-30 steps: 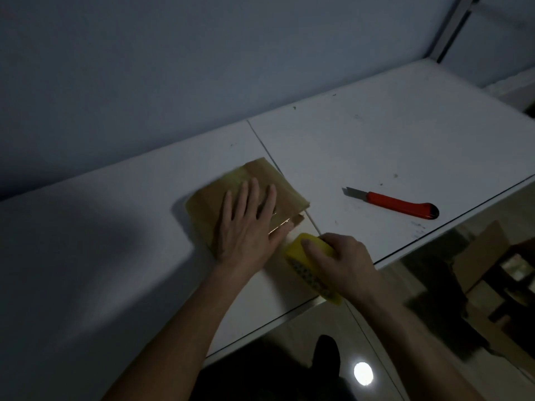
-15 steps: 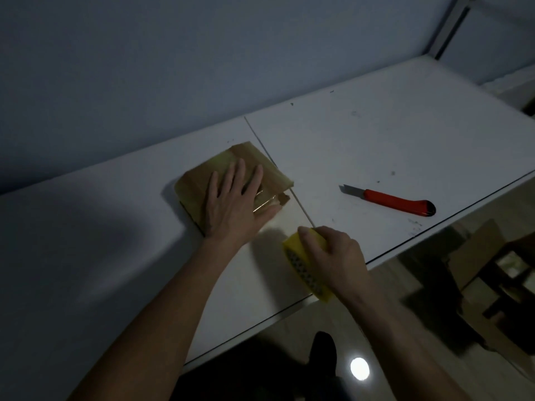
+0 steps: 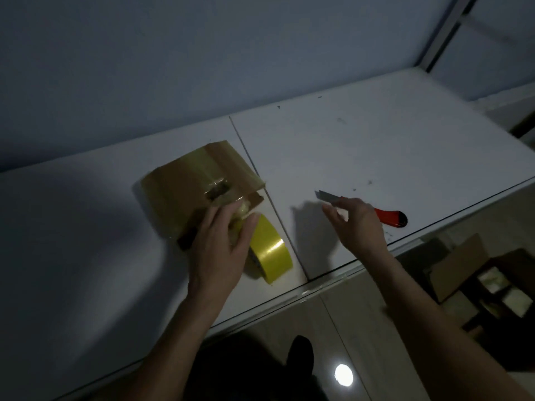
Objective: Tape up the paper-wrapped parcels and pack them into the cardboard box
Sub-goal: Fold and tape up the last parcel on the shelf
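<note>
Tape roll point(image 3: 267, 250) has passed from the right hand to the tabletop point(image 3: 376, 146): it now stands on edge just near-right of the paper-wrapped parcel point(image 3: 197, 186), with the left hand point(image 3: 223, 244) steadying it, fingers laid over the roll and the parcel's near corner. Half a second ago that hand lay flat on top of the parcel. The right hand point(image 3: 356, 224), now holding nothing and with fingers loosely spread, has gone right to hover above the red utility knife point(image 3: 385, 215), covering its middle. Probably the strip is pulled and cutting comes next. Dim light hides where the tape runs between roll and parcel. The cardboard box point(image 3: 463, 270) sits on the floor, lower right, partly cut off; its contents are unclear.
</note>
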